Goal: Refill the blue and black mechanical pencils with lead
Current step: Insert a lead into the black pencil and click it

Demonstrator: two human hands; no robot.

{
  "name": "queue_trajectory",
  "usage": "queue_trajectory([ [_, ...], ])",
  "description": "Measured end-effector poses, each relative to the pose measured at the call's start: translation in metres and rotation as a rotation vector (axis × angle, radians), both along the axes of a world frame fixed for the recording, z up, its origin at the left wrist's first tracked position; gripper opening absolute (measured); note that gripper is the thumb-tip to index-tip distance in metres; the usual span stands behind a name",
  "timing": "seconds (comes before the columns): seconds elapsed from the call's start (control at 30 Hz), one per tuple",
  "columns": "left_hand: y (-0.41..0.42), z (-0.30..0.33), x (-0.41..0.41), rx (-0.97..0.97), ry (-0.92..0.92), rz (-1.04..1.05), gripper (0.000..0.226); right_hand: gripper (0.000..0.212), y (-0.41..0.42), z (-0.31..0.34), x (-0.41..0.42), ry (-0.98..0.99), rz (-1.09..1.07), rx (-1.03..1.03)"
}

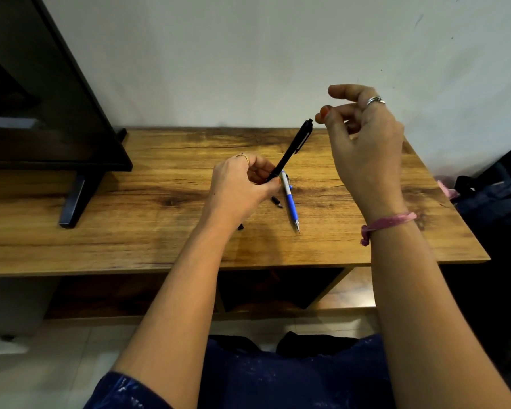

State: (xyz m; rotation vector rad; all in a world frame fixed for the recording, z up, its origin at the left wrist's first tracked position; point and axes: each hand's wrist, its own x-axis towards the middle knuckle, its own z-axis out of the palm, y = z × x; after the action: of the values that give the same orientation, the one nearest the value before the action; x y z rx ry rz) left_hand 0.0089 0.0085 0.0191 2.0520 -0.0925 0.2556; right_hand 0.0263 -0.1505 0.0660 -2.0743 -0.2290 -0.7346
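While pinched in the left hand's (242,184) grip, slim black pencil (291,152) tilted; right hand (363,143) loosely curled.

My arms are bare below short dark-blue sleeves (121,391) flecked with pale specks. My left hand (242,187) wears a thin gold ring (244,156). My right hand (363,143) wears a silver ring (375,100), orange nail polish, and a pink band (387,224) knotted at the wrist.

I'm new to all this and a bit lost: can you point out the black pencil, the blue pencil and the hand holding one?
black pencil (292,149), head view, mid-barrel
blue pencil (290,203), head view, blue grip section
left hand (242,184), head view, back of hand
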Motion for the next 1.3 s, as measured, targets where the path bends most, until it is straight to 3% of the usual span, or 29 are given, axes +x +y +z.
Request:
queue_trajectory([
  [0.13,0.002,0.0,-0.001,-0.029,0.005,0.02,0.024,0.02,-0.004,-0.008,0.004,0.05,-0.009,0.046],
  [0.6,0.011,-0.005,0.005,-0.087,0.15,0.051,0.022,0.016,0.003,-0.036,0.008,0.307,0.057,-0.119],
  [0.9,0.014,-0.012,0.007,-0.4,0.306,0.026,0.02,0.014,0.02,-0.043,-0.001,0.63,0.33,0.366],
  [1.23,0.023,-0.011,0.004,-0.352,0.335,-0.017,0.02,0.008,0.034,-0.052,0.001,0.798,0.256,0.567],
  [1.3,0.032,-0.01,0.005,-0.336,0.311,0.046,0.018,0.009,0.036,-0.056,0.002,0.811,0.219,0.522],
])
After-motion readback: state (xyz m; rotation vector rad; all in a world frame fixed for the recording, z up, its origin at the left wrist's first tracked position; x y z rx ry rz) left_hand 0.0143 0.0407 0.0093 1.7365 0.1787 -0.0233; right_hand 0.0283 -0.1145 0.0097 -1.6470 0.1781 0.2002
